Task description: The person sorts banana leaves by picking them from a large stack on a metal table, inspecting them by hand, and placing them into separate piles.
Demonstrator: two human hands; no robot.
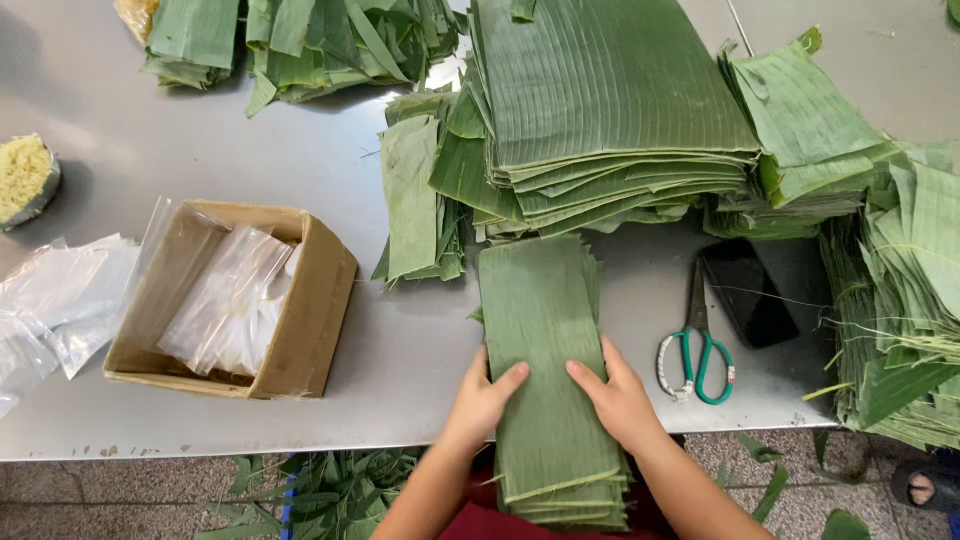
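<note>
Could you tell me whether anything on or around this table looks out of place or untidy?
Green leaf scraps litter the tiled floor under the steel table. The narrow stack of cut banana leaves under the left hand and right hand overhangs the table edge. Otherwise nothing stands out.

A grey metal table (400, 350) carries stacked banana leaves (600, 110). A cardboard box (300, 330) sits left; scissors (697, 352) lie right.
</note>
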